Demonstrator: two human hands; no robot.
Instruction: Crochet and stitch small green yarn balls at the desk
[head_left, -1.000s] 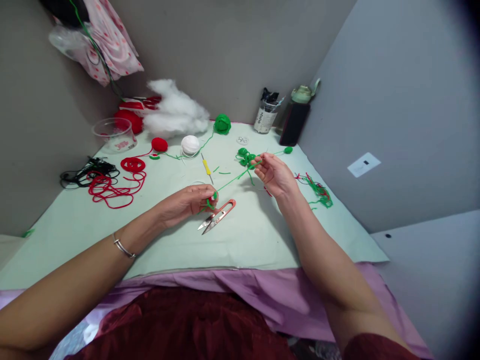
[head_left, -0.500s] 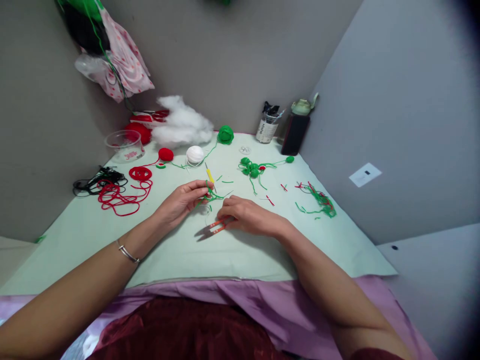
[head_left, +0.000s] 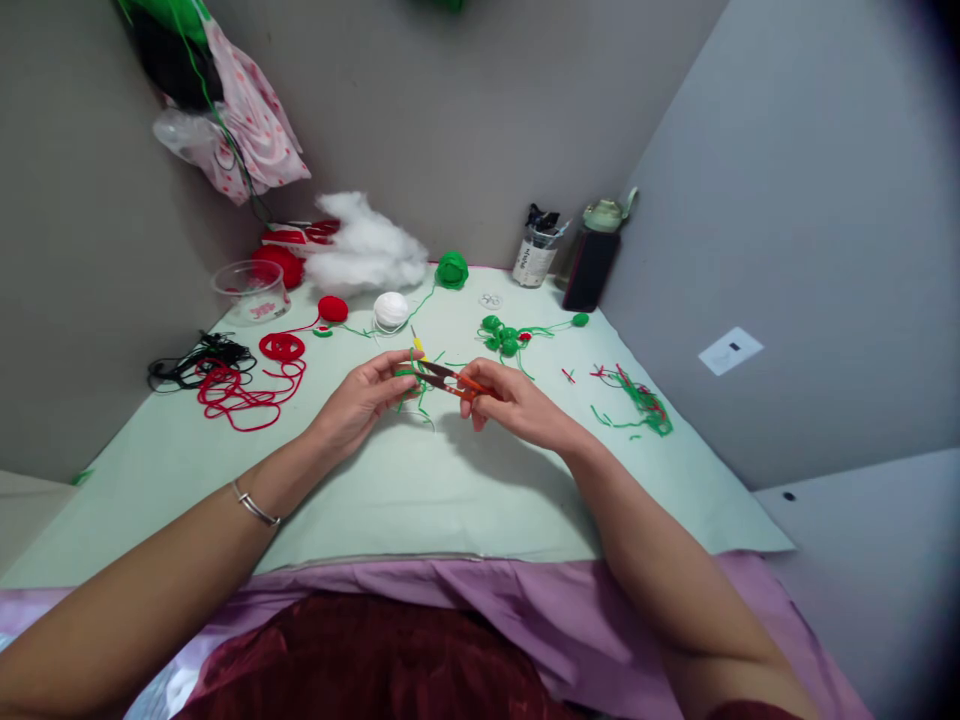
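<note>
We see a pale green cloth (head_left: 450,500) spread over the work surface, boxed in by grey walls, with a purple cloth (head_left: 480,590) along its near edge. At the far wall lies a heap of white stuffing (head_left: 364,250), with a red yarn ball (head_left: 279,265) and a clear plastic bowl (head_left: 251,290) to its left. A dark bottle (head_left: 592,260) and a jar of tools (head_left: 534,255) stand in the far right corner. On the left of the cloth we find a tangle of red yarn (head_left: 244,390) touching a coil of black cord (head_left: 191,360). A green yarn ball (head_left: 451,270) sits near the back, a white yarn ball (head_left: 391,310) just in front of it, and a smaller red ball (head_left: 331,308) beside that. Green crocheted pieces (head_left: 504,336) cluster right of centre, and yarn scraps (head_left: 637,405) lie near the right wall.

Our left hand (head_left: 360,400) (a bangle on its wrist) is closed, pinching a small green yarn piece (head_left: 411,385) at its fingertips, lifted above the middle of the cloth. Our right hand (head_left: 517,405) is closed around orange thread snips (head_left: 454,380), whose blades point left and meet the green yarn piece at the left fingertips. Whether the blades are touching the yarn we cannot tell.
</note>
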